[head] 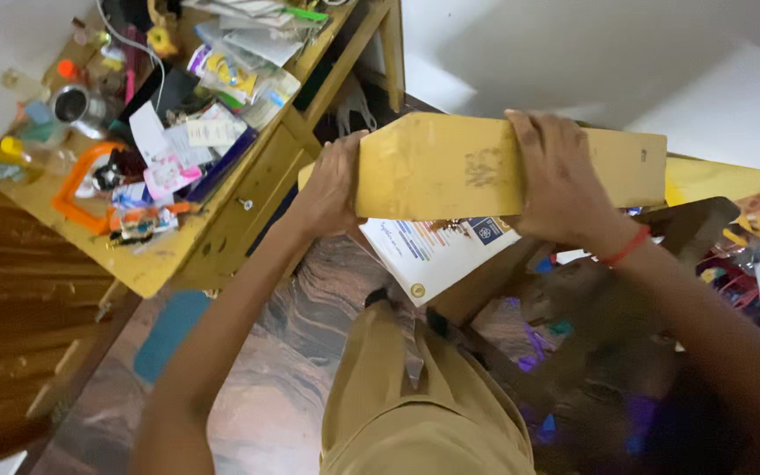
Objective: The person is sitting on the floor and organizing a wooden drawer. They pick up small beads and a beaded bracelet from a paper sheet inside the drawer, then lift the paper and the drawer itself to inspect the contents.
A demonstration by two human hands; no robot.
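I hold a flat yellow wooden board (437, 167) crosswise in front of me with both hands. My left hand (332, 189) grips its left end, fingers curled around the edge. My right hand (560, 180) lies over the middle of the board and clasps it; a red band (626, 248) circles that wrist. Under the board a white printed sheet (437, 255) with coloured stripes shows, apart from my hands. My tan trousers (415, 396) fill the lower middle of the view.
A yellow wooden desk (222, 211) at the left is heaped with papers, an orange frame (72, 189), a metal cup (72, 104) and small items. Dark patterned floor (296, 325) lies below. Coloured clutter and a dark shape (600, 308) sit at the right.
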